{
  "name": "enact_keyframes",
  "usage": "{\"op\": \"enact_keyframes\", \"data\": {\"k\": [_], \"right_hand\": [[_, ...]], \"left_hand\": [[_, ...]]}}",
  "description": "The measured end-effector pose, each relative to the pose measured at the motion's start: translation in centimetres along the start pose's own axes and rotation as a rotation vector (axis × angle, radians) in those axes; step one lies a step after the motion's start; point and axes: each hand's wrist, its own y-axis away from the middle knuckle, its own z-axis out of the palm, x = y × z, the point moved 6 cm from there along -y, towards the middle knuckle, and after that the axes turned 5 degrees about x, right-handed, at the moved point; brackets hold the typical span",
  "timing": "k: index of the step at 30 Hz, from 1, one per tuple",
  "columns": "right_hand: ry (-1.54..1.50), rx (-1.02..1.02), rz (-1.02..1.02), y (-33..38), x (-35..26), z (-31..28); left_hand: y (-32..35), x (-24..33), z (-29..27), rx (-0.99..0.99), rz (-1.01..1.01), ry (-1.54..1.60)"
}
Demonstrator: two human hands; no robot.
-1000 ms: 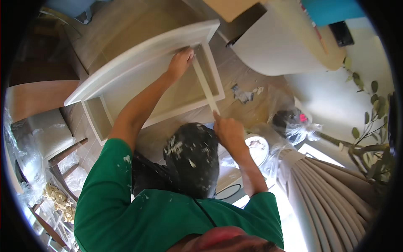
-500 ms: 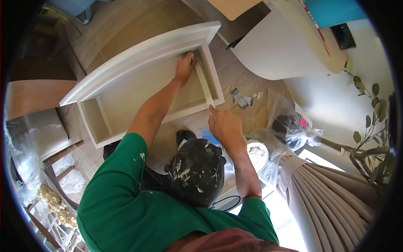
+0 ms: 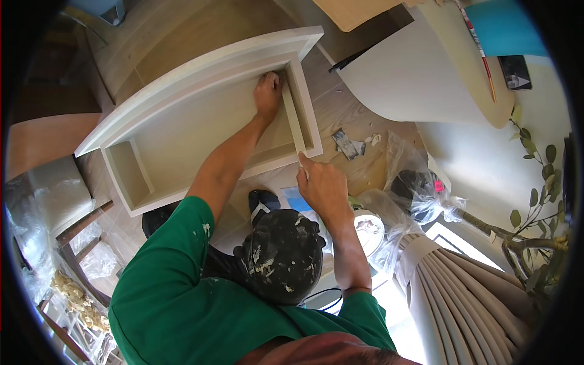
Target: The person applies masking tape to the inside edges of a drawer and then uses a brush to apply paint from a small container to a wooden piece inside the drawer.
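A pale drawer-like box [image 3: 201, 143] with a long, overhanging far board [image 3: 201, 88] lies open side up before me. In its far right inner corner my left hand [image 3: 267, 96] is closed, the fingers curled in and what they hold hidden. Along the right inner wall, a narrow pale strip [image 3: 293, 121] runs from beside that hand to the box's near edge. At the strip's near end is my right hand [image 3: 325, 187], index finger extended onto it and the other fingers bent. My paint-spotted black knee [image 3: 285, 255] is close to the near side.
To the right lie grey scraps [image 3: 348, 145], a round white lid or bucket top [image 3: 367, 232] and clear plastic wrap [image 3: 395, 182]. A curved white furniture panel [image 3: 407, 76] stands far right, a gathered curtain [image 3: 456, 292] near right. Wrapped furniture [image 3: 55, 191] is on the left.
The view has shifted slightly, so the box sits a little further left in it. My left hand has turned a bit in the corner. My right finger remains at the strip's near end.
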Motion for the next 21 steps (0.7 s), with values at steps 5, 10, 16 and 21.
{"op": "enact_keyframes", "data": {"k": [5,10,16,21], "right_hand": [[-0.010,0.005,0.016,-0.07,0.48,0.56],[0.007,-0.016,0.016,-0.10,0.05,0.06],[0.023,-0.004,-0.016,-0.02,0.19,0.19],[-0.005,0.000,-0.001,0.01,0.44,0.56]], "left_hand": [[0.36,0.12,0.26,0.009,-0.020,-0.004],[0.26,-0.06,0.23,0.028,-0.015,0.028],[0.33,0.01,0.26,0.032,-0.023,-0.006],[0.30,0.01,0.31,0.036,-0.010,-0.009]]}}
